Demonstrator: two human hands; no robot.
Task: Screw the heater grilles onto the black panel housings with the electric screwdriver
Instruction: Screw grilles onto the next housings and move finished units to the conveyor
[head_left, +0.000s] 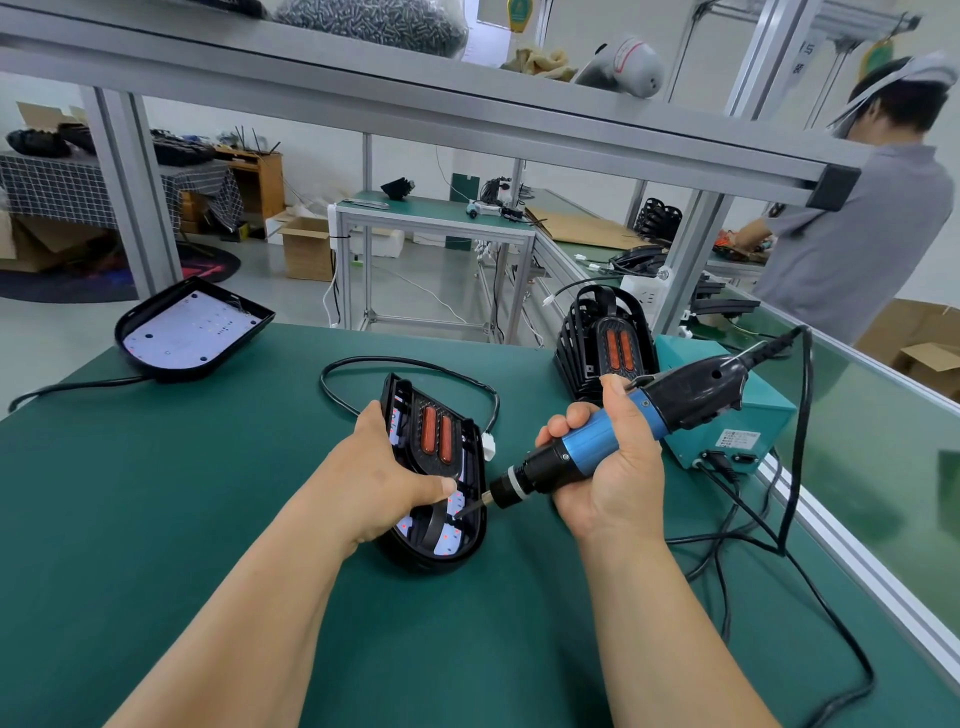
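A view from a head-worn camera looks down at two bare forearms working over a green bench mat (208, 545). At the centre lies a black panel housing (426, 561), tilted up on its left edge, with a white board dotted with red showing inside it. A heater grille (434, 436) with two orange bars sits in the housing.

The left hand (379, 478) grasps the housing from its left side, with the thumb laid across the lower part of the grille.

Just right of the housing, the right hand (608, 467) is wrapped firmly around the blue barrel of the electric screwdriver (691, 389). The tool slants down to the left, and its bit (470, 506) reaches inside the housing's lower right rim. Whether the tip sits on a screw is too small to tell.

A black cable (410, 361) loops behind the housing and ends in a white plug (488, 446) touching its right edge. Beyond the housing to the right stands a stack of grilles (597, 338). Further right is a teal power box (737, 426), with the screwdriver's cord trailing past it. Well to the left and behind the housing lies a second housing (192, 332), open side up, without a grille. Far behind and to the right, another person (857, 208) in grey stands at a bench.
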